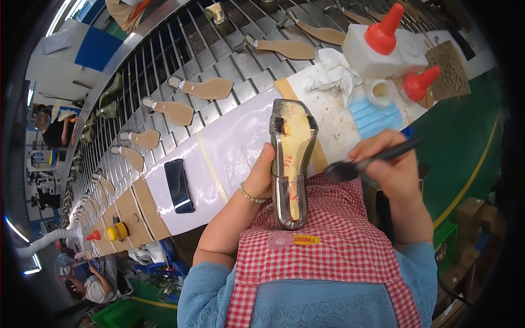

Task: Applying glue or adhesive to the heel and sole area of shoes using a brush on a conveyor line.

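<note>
In my left hand [259,177] is a lasted shoe [295,147], metallic dark grey, held bottom up with its fingers mostly hidden behind it. Its sole side is pale yellow with red marks and dark strap ends near the wide end. The narrower end points toward my apron. My right hand [395,169] grips a brush [340,171] by its black handle. The brush's dark head is just right of the shoe, apparently apart from it. Both the brush and right hand are slightly blurred.
A conveyor [246,85] carries several tan soles [208,88]. A phone [179,186] lies on the white work surface [240,131]. At the right are a white bottle [377,52] with a red nozzle, an open pot [381,93], a crumpled cloth [333,71] and a blue mask [374,115].
</note>
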The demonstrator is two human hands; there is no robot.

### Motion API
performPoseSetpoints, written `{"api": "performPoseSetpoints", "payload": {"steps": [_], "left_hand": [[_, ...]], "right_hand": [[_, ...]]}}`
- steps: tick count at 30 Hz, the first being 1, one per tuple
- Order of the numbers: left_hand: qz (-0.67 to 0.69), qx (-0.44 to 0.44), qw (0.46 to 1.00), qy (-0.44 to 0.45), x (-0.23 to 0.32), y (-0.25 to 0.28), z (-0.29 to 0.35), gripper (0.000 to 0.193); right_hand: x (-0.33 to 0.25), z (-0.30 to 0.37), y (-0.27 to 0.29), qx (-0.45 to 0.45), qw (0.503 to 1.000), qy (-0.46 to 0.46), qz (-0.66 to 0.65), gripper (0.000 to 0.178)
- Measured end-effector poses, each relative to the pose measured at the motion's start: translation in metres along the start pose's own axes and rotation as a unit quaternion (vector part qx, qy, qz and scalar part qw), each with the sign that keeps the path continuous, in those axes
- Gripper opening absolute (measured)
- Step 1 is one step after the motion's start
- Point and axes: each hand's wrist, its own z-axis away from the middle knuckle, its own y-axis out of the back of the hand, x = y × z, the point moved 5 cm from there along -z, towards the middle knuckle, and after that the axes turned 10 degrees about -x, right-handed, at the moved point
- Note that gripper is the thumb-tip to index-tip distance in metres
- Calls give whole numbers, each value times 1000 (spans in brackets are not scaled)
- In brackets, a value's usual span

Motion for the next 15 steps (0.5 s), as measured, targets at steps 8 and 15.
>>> {"api": "performPoseSetpoints", "payload": {"steps": [8, 15], "left_hand": [[-52, 10, 998, 16, 5, -14, 10, 81], [-58, 25, 998, -1, 6, -21, 12, 80]], "right_hand": [[28, 0, -46, -112, 989, -61, 75, 17], [15, -3, -56, -75, 963, 47, 254, 18]]}}
